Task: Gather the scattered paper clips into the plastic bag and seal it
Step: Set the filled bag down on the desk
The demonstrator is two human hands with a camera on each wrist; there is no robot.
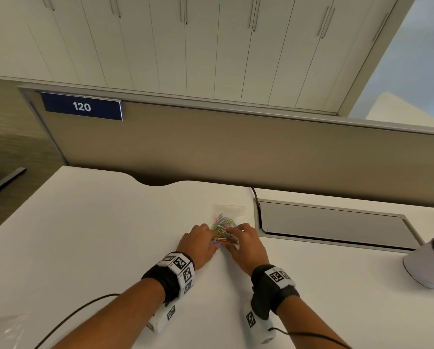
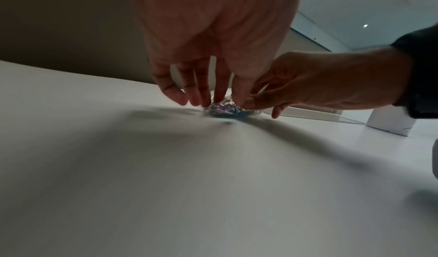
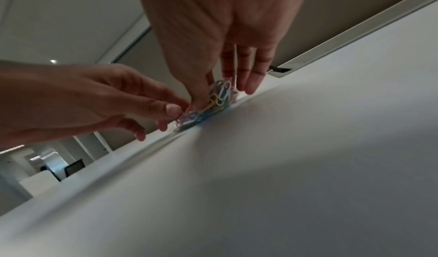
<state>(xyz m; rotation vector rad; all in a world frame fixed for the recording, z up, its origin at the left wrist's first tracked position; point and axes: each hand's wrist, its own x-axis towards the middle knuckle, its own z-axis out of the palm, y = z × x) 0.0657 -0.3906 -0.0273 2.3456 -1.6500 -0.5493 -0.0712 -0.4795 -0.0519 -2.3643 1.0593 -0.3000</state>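
Observation:
A clear plastic bag (image 1: pixel 229 210) lies on the white desk (image 1: pixel 97 235) with several coloured paper clips (image 1: pixel 223 224) bunched inside it. Both hands meet at its near end. My left hand (image 1: pixel 212 239) pinches the plastic edge between thumb and forefinger, shown in the right wrist view as the left hand (image 3: pixel 179 111). My right hand (image 1: pixel 232 238) pinches the bag beside it, thumb against fingers, over the paper clips (image 3: pixel 220 94). In the left wrist view the left hand (image 2: pixel 220 99) points down onto the clip pile (image 2: pixel 225 109), and the right hand (image 2: pixel 251 101) comes in from the right.
A grey cable-tray lid (image 1: pixel 336 222) is set into the desk right of the bag, with a black cable (image 1: pixel 255 195) at its corner. A white cup-like object (image 1: pixel 429 263) stands at the far right. A brown partition (image 1: pixel 236 152) backs the desk. Crumpled plastic (image 1: pixel 4 328) lies bottom left.

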